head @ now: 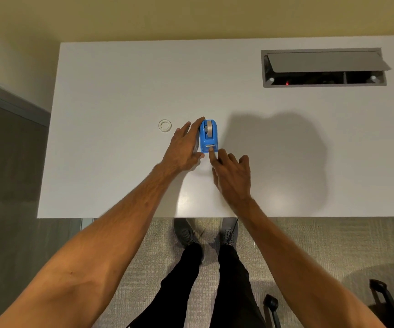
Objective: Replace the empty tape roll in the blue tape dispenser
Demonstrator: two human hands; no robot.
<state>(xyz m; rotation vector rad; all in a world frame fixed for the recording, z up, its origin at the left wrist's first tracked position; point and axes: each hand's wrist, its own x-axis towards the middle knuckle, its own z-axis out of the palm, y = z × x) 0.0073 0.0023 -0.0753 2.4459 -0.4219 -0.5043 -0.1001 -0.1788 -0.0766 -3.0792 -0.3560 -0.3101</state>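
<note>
The blue tape dispenser (pixel 208 136) stands on the white desk (pixel 125 91), near its middle, with a tape roll (pixel 208 128) seated in its cradle. My left hand (pixel 183 147) lies flat against the dispenser's left side, fingers stretched along it. My right hand (pixel 231 172) is just in front of the dispenser, its index fingertip pressing on the cutter end. A small white empty core ring (pixel 165 125) lies flat on the desk, left of the dispenser and clear of both hands.
An open cable hatch (pixel 324 67) is cut into the desk at the back right. The desk's front edge runs just above my feet. A wall stands behind the desk, a grey panel to the left, dark objects on the floor at lower right.
</note>
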